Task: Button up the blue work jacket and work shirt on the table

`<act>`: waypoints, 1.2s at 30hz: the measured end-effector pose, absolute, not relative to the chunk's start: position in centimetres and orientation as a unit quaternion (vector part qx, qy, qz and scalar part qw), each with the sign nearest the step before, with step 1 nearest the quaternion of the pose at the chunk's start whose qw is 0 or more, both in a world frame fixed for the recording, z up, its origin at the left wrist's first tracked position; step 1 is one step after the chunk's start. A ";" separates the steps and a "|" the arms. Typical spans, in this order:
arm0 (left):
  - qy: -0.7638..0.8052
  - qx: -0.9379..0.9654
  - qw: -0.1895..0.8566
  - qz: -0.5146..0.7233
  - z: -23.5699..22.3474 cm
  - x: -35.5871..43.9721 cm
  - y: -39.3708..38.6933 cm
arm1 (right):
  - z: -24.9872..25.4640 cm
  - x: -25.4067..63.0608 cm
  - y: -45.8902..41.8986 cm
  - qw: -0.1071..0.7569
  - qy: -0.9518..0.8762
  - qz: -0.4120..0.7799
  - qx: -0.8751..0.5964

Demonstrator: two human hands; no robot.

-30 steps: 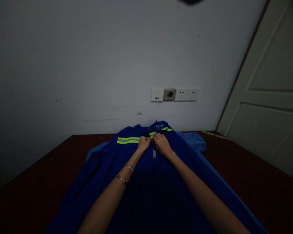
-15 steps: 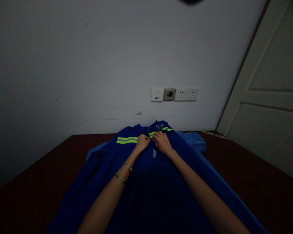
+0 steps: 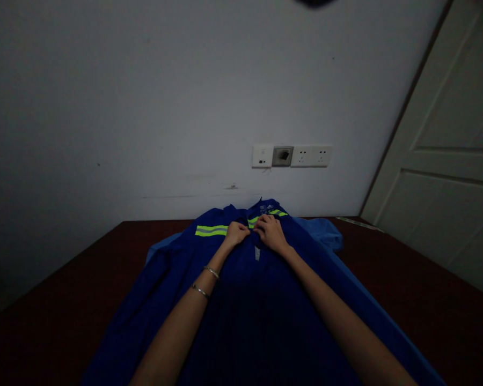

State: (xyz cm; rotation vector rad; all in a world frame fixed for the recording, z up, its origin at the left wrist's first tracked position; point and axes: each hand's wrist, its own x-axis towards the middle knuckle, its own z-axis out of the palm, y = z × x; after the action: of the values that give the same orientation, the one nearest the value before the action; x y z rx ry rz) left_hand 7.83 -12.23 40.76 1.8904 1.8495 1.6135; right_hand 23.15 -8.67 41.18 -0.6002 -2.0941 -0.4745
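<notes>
A dark blue work jacket (image 3: 261, 300) with yellow-green reflective stripes lies spread out, its collar toward the wall. My left hand (image 3: 236, 234) pinches the jacket's front edge near the chest stripe, fingers closed. Close beside it, my right hand (image 3: 270, 231) has its fingers bent and closed on the opposite front edge. Whatever small fastening may lie between the fingertips is too dark and small to make out. Just below the hands shows a small grey patch (image 3: 257, 253) on the jacket front. Two bracelets (image 3: 201, 291) circle my left forearm.
Beneath the jacket, a lighter blue garment (image 3: 324, 233) sticks out at both sides. Both lie on a dark red-brown surface (image 3: 104, 252) against a white wall (image 3: 165, 107) with a row of sockets (image 3: 301, 156). A pale panelled door (image 3: 454, 198) stands at right, near a thin strip (image 3: 360, 223).
The view has shifted slightly, so everything sits a little further right. Both hands stay at the jacket's front edges, with only slight finger movement.
</notes>
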 end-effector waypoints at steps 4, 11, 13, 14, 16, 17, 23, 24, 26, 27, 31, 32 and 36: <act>0.599 0.614 0.030 0.513 40.6 7.6 -12.1 | 40.8 22.6 -7.4 0.476 -0.827 -0.099 -0.282; 0.595 0.634 0.014 0.494 40.7 7.4 -11.9 | 40.6 21.7 -5.2 0.506 -0.791 0.074 -0.336; 0.594 0.645 0.008 0.481 40.7 7.5 -12.0 | 40.7 21.6 -5.0 0.489 -0.782 0.153 -0.355; 0.594 0.649 0.006 0.476 40.7 7.5 -12.1 | 40.8 21.5 -4.9 0.481 -0.777 0.184 -0.362; 0.594 0.652 0.003 0.472 40.7 7.5 -12.2 | 40.8 21.3 -4.7 0.472 -0.769 0.221 -0.370; 0.594 0.653 0.000 0.470 40.7 7.5 -12.2 | 40.7 21.3 -4.6 0.471 -0.766 0.231 -0.371; 0.587 0.675 -0.058 0.444 40.7 7.5 -12.3 | 40.7 21.0 -4.5 0.471 -0.745 0.292 -0.370; 0.584 0.677 -0.062 0.444 40.7 7.4 -12.3 | 40.8 21.0 -4.6 0.472 -0.743 0.299 -0.370; 0.582 0.675 -0.061 0.450 40.5 7.4 -12.1 | 40.9 21.1 -4.7 0.472 -0.740 0.307 -0.367; 0.582 0.672 -0.060 0.455 40.5 7.3 -12.0 | 40.9 21.2 -4.8 0.473 -0.740 0.308 -0.365; 0.581 0.658 -0.039 0.477 40.3 6.9 -11.7 | 41.1 21.5 -5.0 0.478 -0.748 0.299 -0.350; 0.581 0.654 -0.031 0.484 40.4 6.8 -11.7 | 41.2 21.6 -5.1 0.482 -0.750 0.292 -0.346; 0.581 0.632 -0.012 0.514 41.0 6.1 -11.9 | 41.9 22.1 -5.0 0.506 -0.753 0.251 -0.337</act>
State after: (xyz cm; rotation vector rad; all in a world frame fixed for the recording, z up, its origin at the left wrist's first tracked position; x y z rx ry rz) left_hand 6.07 -11.89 41.00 1.9997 1.8385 1.6262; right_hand 22.10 -5.04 41.94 -0.8131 -1.8166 0.6046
